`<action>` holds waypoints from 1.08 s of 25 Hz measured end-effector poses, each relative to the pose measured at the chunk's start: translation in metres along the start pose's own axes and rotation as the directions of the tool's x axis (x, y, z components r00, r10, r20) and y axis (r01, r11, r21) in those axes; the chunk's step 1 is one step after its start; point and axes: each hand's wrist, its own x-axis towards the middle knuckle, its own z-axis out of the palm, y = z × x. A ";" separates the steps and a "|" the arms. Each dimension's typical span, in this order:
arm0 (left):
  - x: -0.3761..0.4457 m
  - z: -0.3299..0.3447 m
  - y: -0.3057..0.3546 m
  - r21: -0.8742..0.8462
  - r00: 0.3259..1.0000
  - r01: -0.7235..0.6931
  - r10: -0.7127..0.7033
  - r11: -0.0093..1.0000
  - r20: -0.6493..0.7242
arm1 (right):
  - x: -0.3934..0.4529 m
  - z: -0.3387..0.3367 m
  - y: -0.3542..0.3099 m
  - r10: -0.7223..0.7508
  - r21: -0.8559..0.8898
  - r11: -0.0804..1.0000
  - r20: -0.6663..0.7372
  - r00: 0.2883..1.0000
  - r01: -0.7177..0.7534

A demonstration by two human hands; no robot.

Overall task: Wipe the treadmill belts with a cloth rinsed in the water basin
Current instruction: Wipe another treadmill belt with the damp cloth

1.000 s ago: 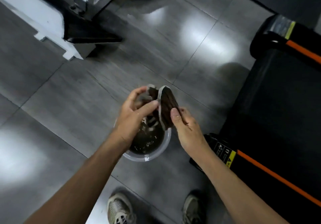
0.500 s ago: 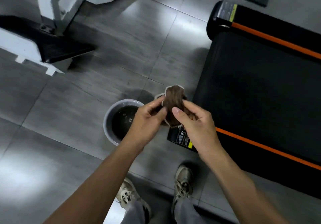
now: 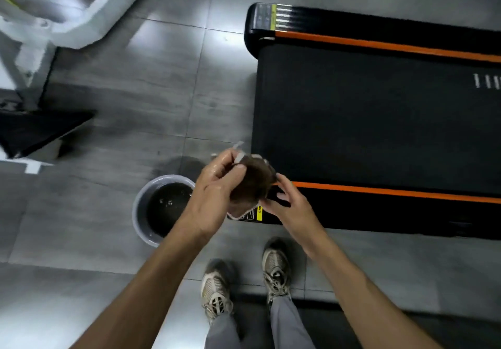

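The water basin [image 3: 162, 207] sits on the floor at left, just beside the treadmill belt [image 3: 379, 115]. The left hand [image 3: 217, 186] grips the wet brown cloth [image 3: 250, 183] while the right hand [image 3: 287, 205] pinches its lower edge. Opening it flat before laying it on the belt would likely wipe more evenly.

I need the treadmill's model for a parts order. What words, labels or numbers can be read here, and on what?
"ING": end of a word on the yellow warning label at the treadmill's near corner, mostly hidden by the cloth.
Far-corner sticker: blurred, unreadable.
White belt marks: unreadable.
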 end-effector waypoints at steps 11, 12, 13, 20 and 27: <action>0.025 0.043 0.026 0.301 0.977 -0.210 0.213 0.930 0.024 | -0.031 -0.064 0.029 0.013 0.422 0.900 -0.274 0.962 0.108; 0.027 0.044 0.027 0.368 0.972 -0.233 0.215 0.900 0.089 | -0.037 -0.074 0.030 -0.084 0.224 0.964 -0.250 0.964 0.142; 0.029 0.046 0.027 0.441 0.963 -0.264 0.210 0.858 0.167 | -0.043 -0.085 0.031 -0.144 0.041 0.987 -0.233 0.962 0.158; 0.041 0.078 0.034 0.324 0.959 -0.176 0.088 0.930 0.268 | -0.068 -0.150 0.028 0.031 -0.106 0.989 -0.529 0.848 -0.103; 0.057 0.118 0.030 0.261 0.954 -0.159 0.080 0.952 0.288 | -0.086 -0.187 0.040 -0.023 0.811 0.550 -0.227 0.974 0.202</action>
